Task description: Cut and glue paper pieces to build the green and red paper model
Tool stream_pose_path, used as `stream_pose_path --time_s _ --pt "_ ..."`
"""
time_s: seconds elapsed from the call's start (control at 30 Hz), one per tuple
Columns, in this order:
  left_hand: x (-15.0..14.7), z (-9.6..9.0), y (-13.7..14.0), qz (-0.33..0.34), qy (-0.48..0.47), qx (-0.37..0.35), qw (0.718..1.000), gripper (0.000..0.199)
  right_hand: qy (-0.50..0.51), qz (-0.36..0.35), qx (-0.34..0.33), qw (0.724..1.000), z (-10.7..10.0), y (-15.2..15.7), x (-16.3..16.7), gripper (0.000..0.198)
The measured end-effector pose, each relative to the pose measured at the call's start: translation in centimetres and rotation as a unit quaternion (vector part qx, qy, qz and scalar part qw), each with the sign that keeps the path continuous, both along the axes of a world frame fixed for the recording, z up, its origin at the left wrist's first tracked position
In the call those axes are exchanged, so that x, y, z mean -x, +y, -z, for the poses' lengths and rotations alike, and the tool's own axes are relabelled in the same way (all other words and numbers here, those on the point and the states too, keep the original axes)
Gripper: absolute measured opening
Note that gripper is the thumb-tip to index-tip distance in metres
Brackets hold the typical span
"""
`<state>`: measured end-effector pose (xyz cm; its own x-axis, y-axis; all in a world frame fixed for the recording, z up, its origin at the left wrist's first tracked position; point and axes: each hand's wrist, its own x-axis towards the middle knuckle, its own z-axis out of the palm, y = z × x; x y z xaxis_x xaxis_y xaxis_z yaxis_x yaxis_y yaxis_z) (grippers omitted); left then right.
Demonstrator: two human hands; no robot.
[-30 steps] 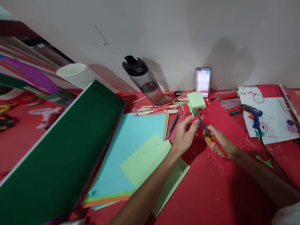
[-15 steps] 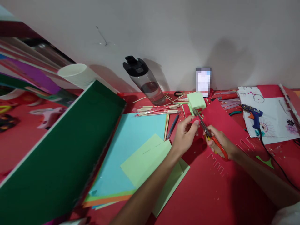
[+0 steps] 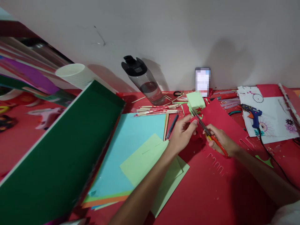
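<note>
My left hand (image 3: 184, 131) pinches a small piece of red paper (image 3: 193, 120) between thumb and fingers. In my right hand (image 3: 219, 139) is a pair of scissors (image 3: 206, 129) with red and yellow handles, its blades pointing up and left beside the red piece. Whether the blades touch the paper I cannot tell. Just beyond the blade tips sits a light green block (image 3: 196, 100). A larger red sheet (image 3: 217, 115) lies behind and to the right of the scissors.
Blue sheets (image 3: 140, 128) and light green sheets (image 3: 142, 159) lie left of my forearm. A dark green panel (image 3: 65, 150) leans at left. Further back stand a water bottle (image 3: 147, 84) and a phone (image 3: 202, 82). A blue glue gun (image 3: 254, 115) with a cord rests at right.
The view has shifted very slightly. Both hands stay in nearly the same place, and the red piece appears turned a little in my left fingers.
</note>
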<state>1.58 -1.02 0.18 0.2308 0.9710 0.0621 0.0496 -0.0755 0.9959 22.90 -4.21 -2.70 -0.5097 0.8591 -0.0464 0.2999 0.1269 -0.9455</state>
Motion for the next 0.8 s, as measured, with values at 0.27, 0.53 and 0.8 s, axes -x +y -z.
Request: stream_pose_path --time_s 0.27,0.53,0.8 --pt "0.4 0.0 0.3 0.022 0.018 0.004 1.000 0.030 -0.012 -0.014 0.006 1.000 -0.4 0.2 -0.3 0.048" --pt "0.7 -0.1 0.6 0.043 0.030 0.010 0.999 0.031 -0.028 -0.012 0.025 0.999 -1.2 0.4 -0.4 0.044" --pt "0.8 0.0 0.7 0.049 0.020 0.012 0.999 0.031 -0.021 -0.002 0.031 0.999 -1.5 0.4 -0.2 0.049"
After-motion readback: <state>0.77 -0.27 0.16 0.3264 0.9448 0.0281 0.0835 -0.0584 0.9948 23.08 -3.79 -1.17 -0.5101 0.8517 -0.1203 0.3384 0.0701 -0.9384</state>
